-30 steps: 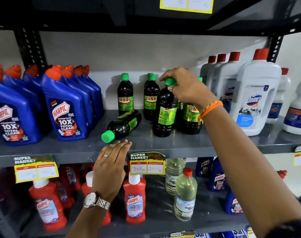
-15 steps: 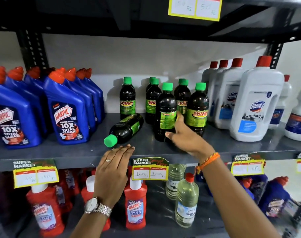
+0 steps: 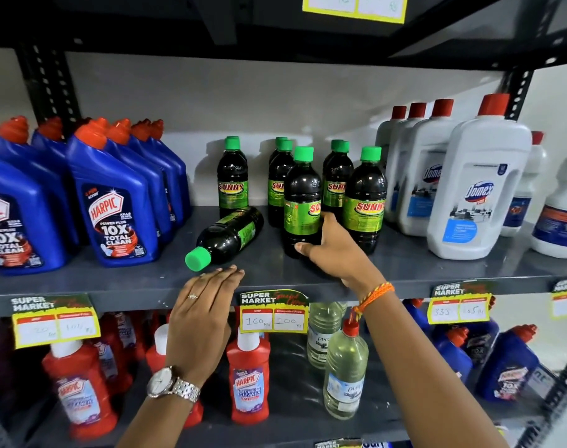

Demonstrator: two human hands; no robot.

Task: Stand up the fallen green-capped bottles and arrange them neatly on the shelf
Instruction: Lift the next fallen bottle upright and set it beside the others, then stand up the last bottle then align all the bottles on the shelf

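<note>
We've got the right hand [image 3: 335,253] wrapped low round an upright bottle [image 3: 301,202]. Left hand [image 3: 204,305] flat, empty, on the shelf [image 3: 437,270] edge nr the fallen bottle [image 3: 227,236]. Full, prob. heavy and slick: grip mid-body.

Dark metal shelving [image 3: 437,270], perforated uprights [image 3: 46,82]; pale wall [image 3: 275,101] behind; yellow price tags [image 3: 273,319] on edges.

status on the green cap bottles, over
Right hand gripping upright front bottle low. Left hand flat on shelf edge. One fallen bottle remains, path clear.
</note>
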